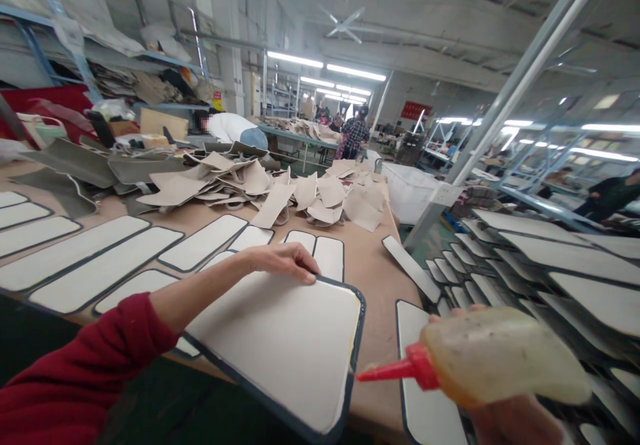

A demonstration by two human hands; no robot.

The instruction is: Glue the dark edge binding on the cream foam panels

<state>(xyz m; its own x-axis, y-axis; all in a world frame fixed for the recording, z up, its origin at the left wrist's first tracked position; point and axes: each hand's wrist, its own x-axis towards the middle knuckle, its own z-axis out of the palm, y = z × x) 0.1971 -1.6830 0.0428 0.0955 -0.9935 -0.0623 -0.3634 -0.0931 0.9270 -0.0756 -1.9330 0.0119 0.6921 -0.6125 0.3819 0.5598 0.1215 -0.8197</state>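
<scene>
My left hand point(287, 259), in a red sleeve, pinches the far edge of a large pale panel point(285, 338) with a dark border. The panel is tilted over the near table edge. A yellowish line of what looks like glue runs along its right border. On the right, my right hand point(515, 418) is wrapped round a translucent squeeze bottle point(500, 355), held on its side. Its red nozzle points left, and the tip is close to the panel's right edge; whether they touch I cannot tell. Most of my right hand's fingers are hidden behind the bottle.
Several similar dark-edged panels point(110, 268) lie on the brown tabletop point(370, 258). A heap of beige pieces point(240, 181) covers its far side. Racks of stacked panels point(565, 258) stand right, beyond a metal post point(520, 91). A person in white point(233, 128) bends behind the heap.
</scene>
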